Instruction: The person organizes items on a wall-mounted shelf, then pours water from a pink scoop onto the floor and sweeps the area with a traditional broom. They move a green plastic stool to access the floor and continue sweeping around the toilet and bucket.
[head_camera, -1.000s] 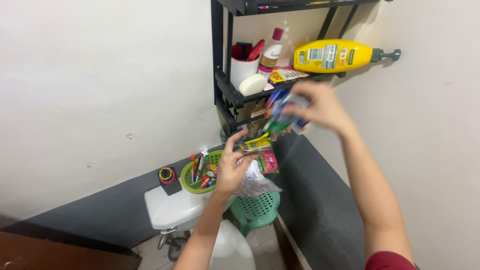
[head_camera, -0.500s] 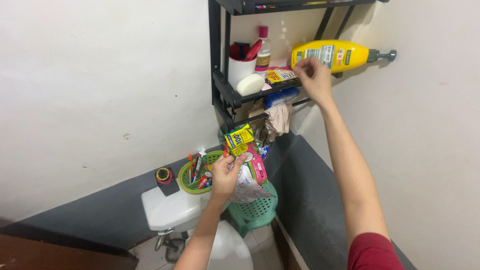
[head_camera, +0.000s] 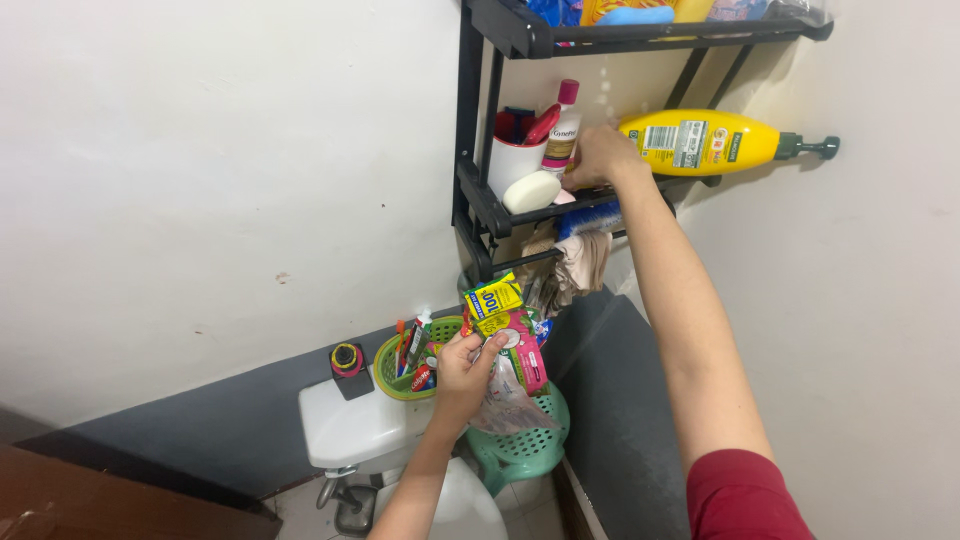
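Observation:
My left hand (head_camera: 462, 372) grips a bunch of small sachets (head_camera: 507, 322), yellow, green and pink, with a clear plastic bag hanging below them. It holds them over a toilet tank (head_camera: 345, 432). My right hand (head_camera: 598, 156) reaches up onto the lower tier of a black wall shelf (head_camera: 477, 196), its fingers curled down on the shelf board. It rests between a bottle with a pink cap (head_camera: 565, 122) and a yellow pump bottle (head_camera: 700, 142) lying on its side. What lies under the right hand's fingers is hidden.
On the shelf stand a white cup (head_camera: 513, 162) with red items and a white soap bar (head_camera: 532, 191). A blue brush (head_camera: 590, 218) and a cloth (head_camera: 586, 262) hang below. A green basket (head_camera: 400, 372) of tubes sits on the tank, a green plastic stool (head_camera: 527, 448) beside it.
My right hand lifted from chest height to the shelf and now covers the packets there. My left hand raised the sachets slightly. The view has tilted up, showing the top tier.

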